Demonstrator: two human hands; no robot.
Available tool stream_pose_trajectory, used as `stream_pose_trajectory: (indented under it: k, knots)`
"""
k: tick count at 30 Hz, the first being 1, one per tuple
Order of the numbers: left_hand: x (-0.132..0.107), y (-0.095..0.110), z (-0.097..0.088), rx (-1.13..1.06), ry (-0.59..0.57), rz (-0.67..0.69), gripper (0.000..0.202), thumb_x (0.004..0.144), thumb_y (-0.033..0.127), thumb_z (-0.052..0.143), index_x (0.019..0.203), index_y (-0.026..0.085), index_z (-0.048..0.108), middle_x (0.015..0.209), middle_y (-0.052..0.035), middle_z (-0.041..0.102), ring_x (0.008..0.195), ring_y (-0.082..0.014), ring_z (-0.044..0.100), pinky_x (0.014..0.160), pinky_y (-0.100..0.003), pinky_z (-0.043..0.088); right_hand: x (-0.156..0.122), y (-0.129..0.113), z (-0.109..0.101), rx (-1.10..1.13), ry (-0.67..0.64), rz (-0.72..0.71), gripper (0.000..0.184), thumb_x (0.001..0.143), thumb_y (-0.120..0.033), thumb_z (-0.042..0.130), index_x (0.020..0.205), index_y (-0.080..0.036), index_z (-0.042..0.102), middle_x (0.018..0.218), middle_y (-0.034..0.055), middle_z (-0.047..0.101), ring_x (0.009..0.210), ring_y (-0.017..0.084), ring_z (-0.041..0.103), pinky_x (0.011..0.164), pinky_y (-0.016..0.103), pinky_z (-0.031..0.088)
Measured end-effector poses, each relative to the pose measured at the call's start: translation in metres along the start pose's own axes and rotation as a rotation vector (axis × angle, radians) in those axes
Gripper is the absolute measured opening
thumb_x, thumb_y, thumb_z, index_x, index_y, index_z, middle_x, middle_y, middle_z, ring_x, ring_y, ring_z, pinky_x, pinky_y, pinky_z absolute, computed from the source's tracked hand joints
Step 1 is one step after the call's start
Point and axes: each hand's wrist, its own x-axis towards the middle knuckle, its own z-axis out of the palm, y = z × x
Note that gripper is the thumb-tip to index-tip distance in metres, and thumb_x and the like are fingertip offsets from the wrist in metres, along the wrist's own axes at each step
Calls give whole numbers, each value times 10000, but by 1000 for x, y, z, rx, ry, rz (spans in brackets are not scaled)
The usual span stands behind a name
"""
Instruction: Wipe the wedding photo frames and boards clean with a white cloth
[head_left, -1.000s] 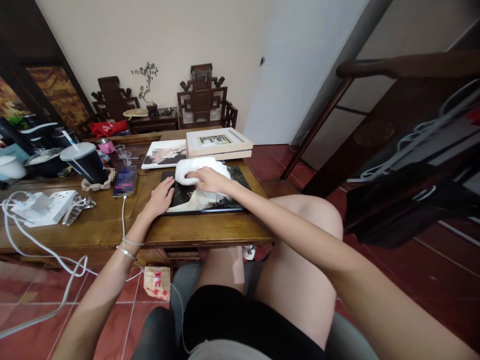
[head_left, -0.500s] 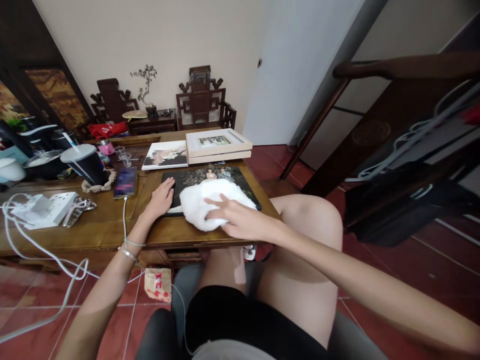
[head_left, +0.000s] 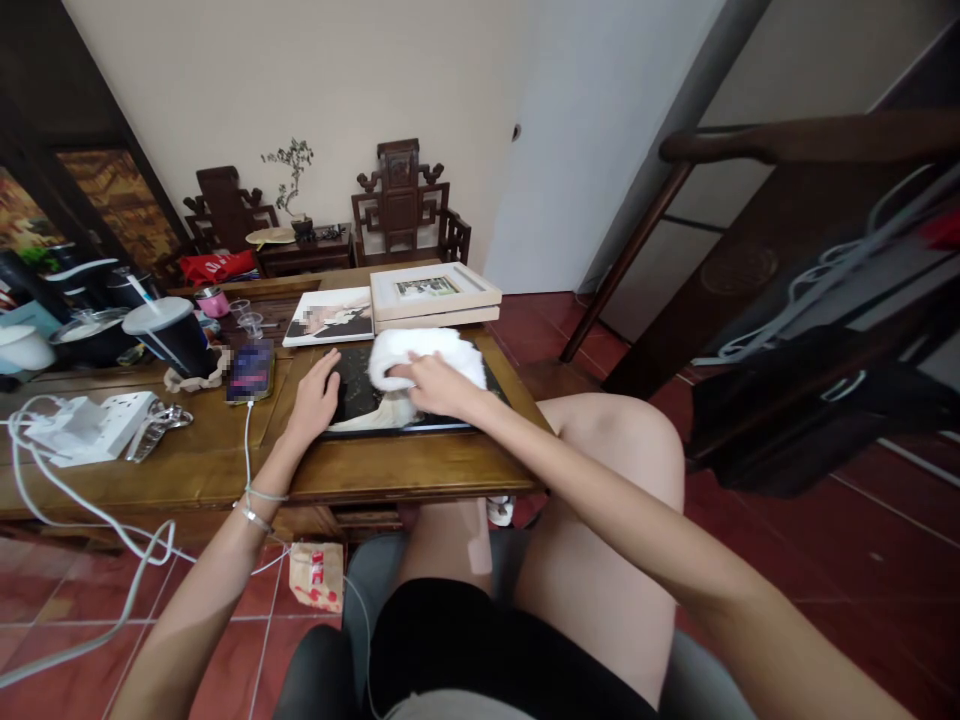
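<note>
A dark photo panel (head_left: 354, 400) with a printed picture lies flat at the front of the wooden table. Against its left edge rests my left hand (head_left: 315, 393), fingers stretched out and holding nothing. My right hand (head_left: 437, 385) grips a fluffy white cloth (head_left: 457, 350), pressed on the far half of the panel. Some of its fingers are tucked into the cloth's folds. The cloth covers the upper part of the picture, while a pale printed area shows near the front edge.
Behind the panel lie a flat photo print (head_left: 330, 316) and stacked pale frames (head_left: 435, 290). To the left are a phone (head_left: 250, 371) on a charging cable, a lidded dark cup (head_left: 171, 338) and a white power strip (head_left: 112, 425). A paper bag (head_left: 316, 575) is below the table.
My right hand has pushed the white cloth away from me, from the panel's front edge to its far side, uncovering the front of the picture. My left hand stays at the left edge.
</note>
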Motion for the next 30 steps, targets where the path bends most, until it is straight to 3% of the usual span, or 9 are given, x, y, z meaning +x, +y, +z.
stream_pose_trajectory:
  k: [4, 8, 13, 17, 20, 23, 30]
  knots:
    - [1, -1, -3, -117, 132, -83, 513, 972, 374, 275, 1275, 101, 587, 1356, -128, 585, 1288, -212, 523, 1130, -391, 360, 17, -23, 30, 40, -13, -247, 517, 732, -50, 474, 1208, -175, 634, 1213, 160, 650, 1325, 332, 420, 1061, 603, 259]
    - [1, -8, 3, -75, 112, -51, 528, 990, 387, 242, 1261, 100, 594, 1338, -134, 599, 1277, -212, 532, 1125, -403, 364, -10, -10, 52, 110, 16, -402, 544, 719, -42, 456, 1216, -192, 617, 1315, 144, 595, 1372, 287, 381, 1102, 593, 211]
    - [-1, -11, 10, 114, -77, 67, 450, 918, 318, 435, 1292, 106, 566, 1384, -145, 556, 1316, -245, 496, 1137, -430, 354, -67, 30, 39, 170, 107, -301, 588, 610, 4, 397, 1084, -218, 664, 1164, 60, 687, 1346, 255, 433, 1120, 506, 242]
    - [-3, -11, 10, 134, -157, 104, 445, 903, 288, 440, 1284, 100, 576, 1371, -142, 568, 1322, -248, 491, 1137, -431, 363, -75, 52, 11, 129, 136, -82, 507, 629, -46, 403, 1014, -196, 697, 961, 61, 733, 1038, 270, 638, 968, 400, 420]
    - [-4, -9, 9, 136, -177, 105, 430, 905, 285, 430, 1264, 117, 597, 1355, -123, 584, 1312, -241, 503, 1134, -432, 373, -53, 54, -6, 73, 137, 120, 499, 685, -85, 395, 1074, -171, 696, 942, 88, 740, 895, 271, 658, 842, 344, 467]
    - [-4, -7, 8, 132, -177, 93, 427, 902, 288, 431, 1254, 125, 609, 1344, -111, 594, 1308, -239, 507, 1135, -427, 375, -15, 46, -14, 55, 148, 208, 502, 732, -117, 407, 1142, -173, 691, 1100, 91, 723, 1002, 288, 637, 876, 332, 455]
    - [-4, -6, 7, 120, -164, 66, 412, 894, 291, 453, 1245, 158, 624, 1321, -89, 616, 1291, -251, 524, 1129, -445, 381, 89, 13, 0, 91, 45, -9, 526, 791, -149, 414, 1266, -186, 637, 1307, 47, 632, 1161, 278, 578, 953, 307, 426]
